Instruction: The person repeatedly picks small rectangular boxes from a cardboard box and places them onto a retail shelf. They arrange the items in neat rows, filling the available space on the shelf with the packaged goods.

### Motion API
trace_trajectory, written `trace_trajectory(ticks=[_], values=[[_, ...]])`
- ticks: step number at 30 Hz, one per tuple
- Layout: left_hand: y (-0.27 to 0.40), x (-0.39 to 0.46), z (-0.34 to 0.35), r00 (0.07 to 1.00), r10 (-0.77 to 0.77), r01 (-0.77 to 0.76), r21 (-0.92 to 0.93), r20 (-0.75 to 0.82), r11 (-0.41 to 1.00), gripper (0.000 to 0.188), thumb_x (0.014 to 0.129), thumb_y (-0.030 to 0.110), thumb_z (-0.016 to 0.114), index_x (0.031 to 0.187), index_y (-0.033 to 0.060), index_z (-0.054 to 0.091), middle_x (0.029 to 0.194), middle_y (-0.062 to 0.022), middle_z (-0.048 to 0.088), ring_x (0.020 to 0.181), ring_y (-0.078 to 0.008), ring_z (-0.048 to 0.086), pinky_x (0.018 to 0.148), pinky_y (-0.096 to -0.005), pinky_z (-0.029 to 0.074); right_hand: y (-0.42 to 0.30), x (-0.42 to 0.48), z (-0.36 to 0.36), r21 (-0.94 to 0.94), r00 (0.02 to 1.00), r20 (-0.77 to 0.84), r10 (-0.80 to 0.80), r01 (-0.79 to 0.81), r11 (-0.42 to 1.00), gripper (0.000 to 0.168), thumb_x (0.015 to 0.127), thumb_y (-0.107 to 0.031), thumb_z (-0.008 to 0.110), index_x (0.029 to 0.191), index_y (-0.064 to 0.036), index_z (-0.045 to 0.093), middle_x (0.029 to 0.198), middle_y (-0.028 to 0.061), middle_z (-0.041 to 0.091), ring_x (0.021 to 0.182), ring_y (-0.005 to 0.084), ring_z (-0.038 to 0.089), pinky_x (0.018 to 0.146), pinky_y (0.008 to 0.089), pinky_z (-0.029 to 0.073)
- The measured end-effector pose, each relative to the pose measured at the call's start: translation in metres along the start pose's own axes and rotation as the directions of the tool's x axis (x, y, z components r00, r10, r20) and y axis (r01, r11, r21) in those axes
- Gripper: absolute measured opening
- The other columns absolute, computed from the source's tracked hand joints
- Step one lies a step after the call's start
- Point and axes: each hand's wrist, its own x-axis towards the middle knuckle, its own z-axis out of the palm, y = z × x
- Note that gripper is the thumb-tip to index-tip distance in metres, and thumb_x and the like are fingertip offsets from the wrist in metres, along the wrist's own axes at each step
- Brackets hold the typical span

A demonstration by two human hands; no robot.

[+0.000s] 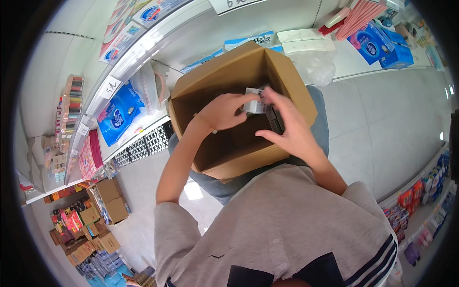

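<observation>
An open cardboard box (229,163) rests on my lap, over my blue jeans (317,104). Inside its opening, my left hand (222,111) holds a small white carton (255,106) between thumb and fingers. My right hand (296,125) is just right of the carton, its thumb and fingers spread wide. Its blurred fingertips overlap the carton's right edge, so I cannot tell whether they touch it. Partly hidden behind the right hand, several small dark cartons (274,123) stand against the box's right side.
Ahead is a white shelf with tissue packs (304,45) and blue packages (371,43). At left, another shelf carries a blue wipes pack (120,114). Lower left, an open carton (111,201) and stacked goods occupy the floor. Stocked shelving (412,201) runs along the right.
</observation>
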Motion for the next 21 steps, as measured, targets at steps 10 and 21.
trace_trajectory(ticks=[10, 21], values=[[0.039, -0.103, 0.031, 0.857, -0.057, -0.306, -0.595, -0.512, 0.743, 0.063, 0.084, -0.005, 0.066, 0.144, 0.0039, 0.051, 0.139, -0.0143, 0.060, 0.121, -0.0264, 0.063, 0.104, -0.0385, 0.049, 0.003, 0.017, -0.005, 0.254, 0.999, 0.053, -0.014, 0.000, 0.967, 0.105, 0.066, -0.011, 0.093, 0.154, -0.007, 0.036, 0.142, 0.0128, 0.058, 0.129, 0.0265, 0.057, 0.110, 0.0392, 0.044], [0.071, -0.081, 0.040, 0.707, -0.417, -0.438, -0.816, -0.572, 0.376, 0.071, 0.096, 0.017, 0.068, 0.153, -0.0005, 0.031, 0.137, -0.0147, 0.057, 0.126, -0.0207, 0.058, 0.104, -0.0345, 0.048, -0.071, 0.075, 0.040, -0.152, 0.897, 0.215, -0.386, 0.421, 0.894, 0.109, 0.065, -0.020, 0.091, 0.157, -0.007, 0.033, 0.131, 0.0145, 0.059, 0.122, 0.0367, 0.055, 0.107, 0.0459, 0.040]])
